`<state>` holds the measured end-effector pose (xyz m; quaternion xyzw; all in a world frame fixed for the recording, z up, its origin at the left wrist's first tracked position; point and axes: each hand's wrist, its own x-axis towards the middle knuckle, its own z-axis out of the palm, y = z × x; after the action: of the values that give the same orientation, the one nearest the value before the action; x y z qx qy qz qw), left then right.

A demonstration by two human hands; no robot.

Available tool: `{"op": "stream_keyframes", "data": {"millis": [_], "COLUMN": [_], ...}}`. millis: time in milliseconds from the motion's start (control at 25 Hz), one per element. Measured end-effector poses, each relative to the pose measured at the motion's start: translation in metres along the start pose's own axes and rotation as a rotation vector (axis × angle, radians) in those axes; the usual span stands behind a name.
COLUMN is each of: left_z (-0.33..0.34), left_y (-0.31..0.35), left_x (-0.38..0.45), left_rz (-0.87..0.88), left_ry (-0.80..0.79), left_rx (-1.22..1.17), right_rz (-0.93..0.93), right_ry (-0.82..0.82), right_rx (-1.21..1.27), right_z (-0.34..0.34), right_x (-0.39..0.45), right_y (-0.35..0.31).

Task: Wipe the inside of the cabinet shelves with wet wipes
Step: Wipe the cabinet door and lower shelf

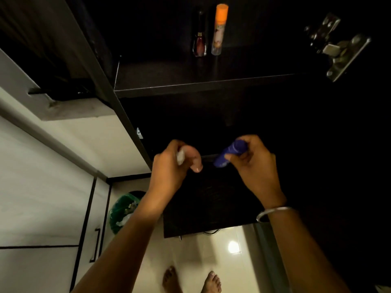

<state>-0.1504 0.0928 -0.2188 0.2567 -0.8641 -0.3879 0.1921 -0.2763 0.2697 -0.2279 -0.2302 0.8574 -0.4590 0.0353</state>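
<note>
Both hands are raised in front of the dark wooden cabinet, whose interior is so dim that its back wall and lower compartment are hard to make out. The left hand is curled around a small whitish piece, perhaps a cap or a folded wipe; only a sliver shows between the fingers, so what it is cannot be told. Just to its right, apart from it, the right hand grips a blue plastic tube-shaped container with pale lettering too blurred to read; the fingers cover its far end. No wet wipe can be identified with certainty.

Above and beyond the hands, a dark shelf board carries a small dark-red glass bottle and, just beside it, a tall clear bottle with an orange cap, both upright. Further right of the right hand, high up, a metal hinge catches the light.

A thin silver bangle circles the right wrist. Below the left forearm, a green-lined bin is partly hidden by the arm. Bare feet stand on the glossy pale floor, cut off by the lower edge.
</note>
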Motion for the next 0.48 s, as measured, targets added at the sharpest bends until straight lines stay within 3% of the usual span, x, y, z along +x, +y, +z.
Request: {"op": "stream_keyframes", "data": {"millis": [160, 480], "left_z": [0.002, 0.032], "left_y": [0.024, 0.019], "left_x": [0.052, 0.097], "left_rz": [-0.021, -0.091], "left_ry": [0.044, -0.007], "left_rx": [-0.004, 0.06], "right_rz": [-0.115, -0.106], "right_ry": [0.041, -0.011], "right_rx": [-0.03, -0.138], "right_z": [0.004, 0.037], "right_x": [0.047, 0.109], "right_y": [-0.031, -0.029]}}
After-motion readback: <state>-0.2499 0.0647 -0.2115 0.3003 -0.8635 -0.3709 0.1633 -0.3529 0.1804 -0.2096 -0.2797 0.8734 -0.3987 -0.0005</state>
